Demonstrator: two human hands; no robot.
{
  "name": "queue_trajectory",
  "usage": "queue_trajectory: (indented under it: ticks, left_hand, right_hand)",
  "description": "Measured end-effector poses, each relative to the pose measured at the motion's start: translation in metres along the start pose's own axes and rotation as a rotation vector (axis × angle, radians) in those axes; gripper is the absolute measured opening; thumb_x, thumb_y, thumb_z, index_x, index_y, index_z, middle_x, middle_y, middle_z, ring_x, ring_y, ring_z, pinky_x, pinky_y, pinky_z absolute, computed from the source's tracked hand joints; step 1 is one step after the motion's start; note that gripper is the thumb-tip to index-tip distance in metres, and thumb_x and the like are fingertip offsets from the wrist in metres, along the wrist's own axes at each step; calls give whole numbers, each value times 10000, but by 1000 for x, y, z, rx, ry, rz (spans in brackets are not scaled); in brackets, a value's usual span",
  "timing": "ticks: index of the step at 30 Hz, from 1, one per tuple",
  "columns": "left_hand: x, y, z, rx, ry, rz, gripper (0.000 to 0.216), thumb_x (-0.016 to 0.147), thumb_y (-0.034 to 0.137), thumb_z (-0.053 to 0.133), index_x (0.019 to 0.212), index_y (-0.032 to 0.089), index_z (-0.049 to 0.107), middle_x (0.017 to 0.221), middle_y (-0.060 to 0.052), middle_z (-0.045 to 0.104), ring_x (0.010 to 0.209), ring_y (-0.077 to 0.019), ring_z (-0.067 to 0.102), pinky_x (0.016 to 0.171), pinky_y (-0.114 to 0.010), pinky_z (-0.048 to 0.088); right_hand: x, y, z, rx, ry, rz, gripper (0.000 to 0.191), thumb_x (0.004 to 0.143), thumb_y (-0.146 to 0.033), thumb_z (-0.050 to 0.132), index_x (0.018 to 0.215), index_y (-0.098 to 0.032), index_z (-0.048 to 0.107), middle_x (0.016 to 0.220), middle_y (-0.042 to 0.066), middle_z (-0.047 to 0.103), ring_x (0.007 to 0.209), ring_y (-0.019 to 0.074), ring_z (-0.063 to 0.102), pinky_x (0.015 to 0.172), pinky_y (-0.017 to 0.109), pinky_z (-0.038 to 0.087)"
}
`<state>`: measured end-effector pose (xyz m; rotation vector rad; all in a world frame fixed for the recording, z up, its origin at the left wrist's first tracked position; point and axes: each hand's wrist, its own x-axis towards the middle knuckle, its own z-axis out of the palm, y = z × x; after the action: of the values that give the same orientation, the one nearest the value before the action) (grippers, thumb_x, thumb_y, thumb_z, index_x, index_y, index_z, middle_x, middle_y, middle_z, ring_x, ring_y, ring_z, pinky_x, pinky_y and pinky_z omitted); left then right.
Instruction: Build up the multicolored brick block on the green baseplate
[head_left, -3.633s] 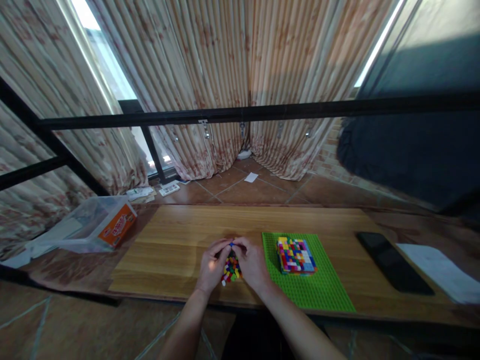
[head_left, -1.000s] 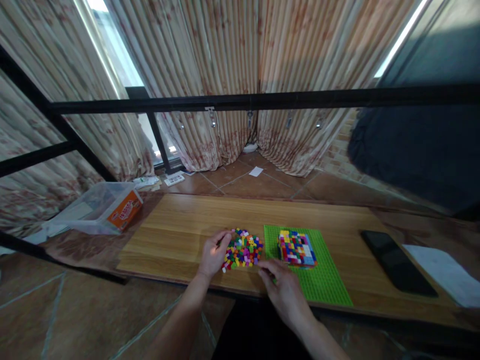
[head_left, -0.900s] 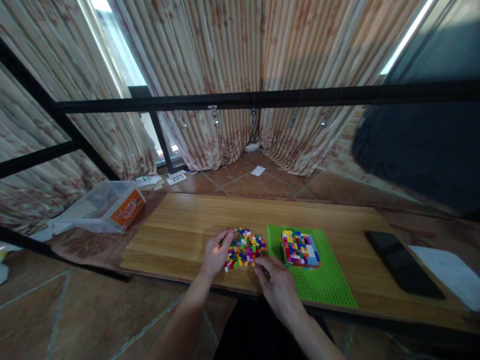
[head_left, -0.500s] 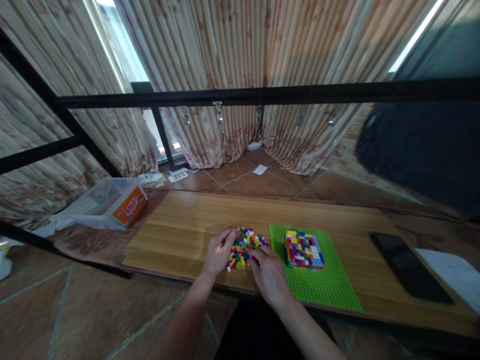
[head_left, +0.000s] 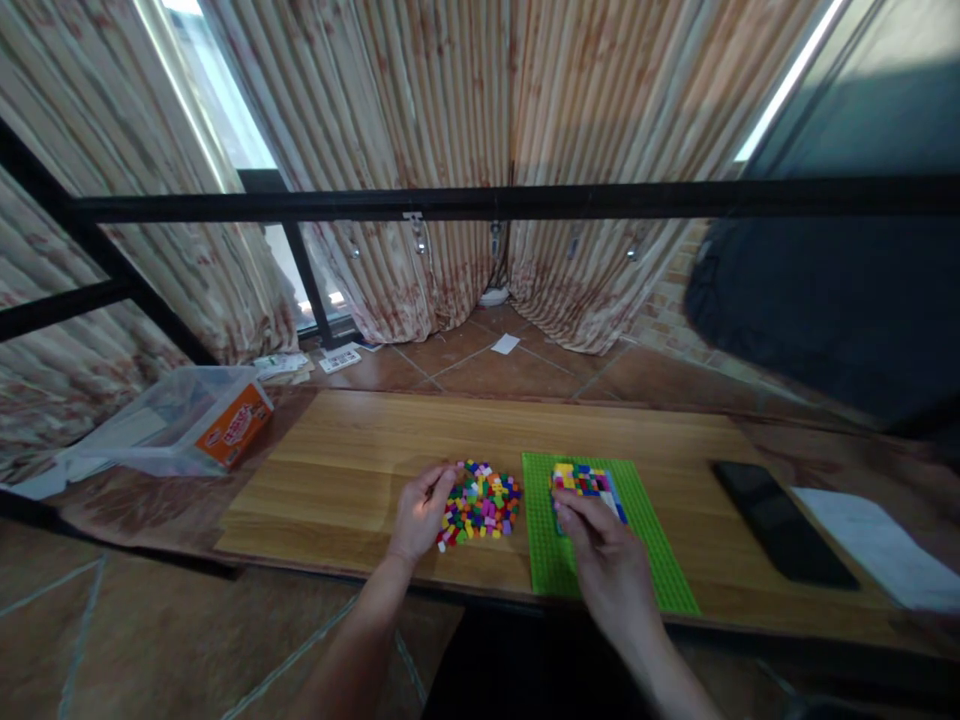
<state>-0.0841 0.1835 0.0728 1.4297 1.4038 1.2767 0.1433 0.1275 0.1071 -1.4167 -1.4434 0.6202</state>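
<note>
Small multicoloured building bricks (head_left: 487,505) lie in a loose pile on the wooden table. At the pile's left edge is my left hand (head_left: 418,512), its fingers curled in toward the thumb; whether anything is between them is hidden. My right hand (head_left: 611,560) is over the green baseplate (head_left: 544,560), thumb and fingers pinched together at the near left corner of a stacked brick block (head_left: 592,477). What the pinch holds is too small to make out. The right hand covers the near side of the block, whose top is a patchwork of colours.
A black tablet-like slab (head_left: 780,520) and a white paper sheet (head_left: 874,540) lie to the right on the table (head_left: 360,430). A clear plastic bin (head_left: 169,425) with an orange label stands off its left end. A black metal bar (head_left: 450,202) crosses beyond the table.
My right hand has moved right, from the brick pile to the block on the baseplate. My left hand stays at the pile's left edge. The whole view has shifted slightly.
</note>
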Motion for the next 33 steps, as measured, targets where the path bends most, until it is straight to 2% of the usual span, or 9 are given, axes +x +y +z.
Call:
queue_trajectory:
  ticks: [4, 8, 12, 17, 24, 29, 33]
  left_hand:
    - [1, -1, -1, 18, -9, 1, 309, 823, 428, 556, 946, 197, 720, 1017, -54, 723, 991, -219, 641, 913, -317, 467]
    - [3, -4, -2, 49, -13, 26, 312, 833, 430, 545, 967, 205, 716, 1026, -44, 722, 990, -212, 645, 908, -311, 469]
    - [4, -6, -2, 54, -18, 28, 319, 832, 436, 545, 966, 201, 716, 1022, -46, 724, 982, -212, 649, 914, -316, 468]
    - [4, -9, -2, 51, -16, 17, 312, 827, 443, 555, 960, 209, 714, 1039, -38, 721, 1004, -208, 643, 930, -305, 457]
    - [5, -9, -2, 41, -37, 7, 315, 830, 438, 553, 963, 198, 707, 1050, -47, 716, 1009, -212, 637, 929, -311, 454]
    - [5, -7, -1, 31, -34, 10, 307, 831, 427, 554, 969, 197, 705, 1052, -47, 715, 1009, -209, 637, 930, -312, 454]
    - [5, -5, -1, 38, -30, 17, 292, 834, 417, 554, 955, 205, 712, 1049, -37, 715, 1016, -202, 632, 938, -304, 448]
  right_hand:
    - [24, 22, -42, -88, 102, 20, 290, 860, -405, 484, 978, -225, 678, 997, 77, 690, 906, 214, 636, 801, 367, 502]
    - [49, 41, -62, -255, 96, 53, 307, 836, -382, 496, 975, -174, 675, 928, 95, 706, 839, 227, 650, 747, 360, 500]
    - [65, 48, -62, -384, 4, 1, 286, 845, -340, 469, 910, -157, 680, 886, 84, 702, 823, 225, 645, 760, 353, 480]
    - [78, 44, -56, -472, -156, -86, 256, 868, -268, 439, 858, -175, 677, 855, 56, 665, 776, 178, 617, 719, 289, 458]
    - [88, 43, -52, -570, -301, -204, 287, 885, -203, 401, 889, -184, 687, 914, 57, 659, 838, 155, 608, 796, 258, 443]
    - [90, 44, -50, -552, -322, -194, 293, 882, -206, 406, 937, -204, 694, 953, 49, 678, 872, 158, 622, 824, 271, 453]
    - [90, 45, -51, -517, -293, -185, 337, 857, -198, 442, 1145, -199, 618, 976, 52, 684, 905, 171, 617, 855, 298, 451]
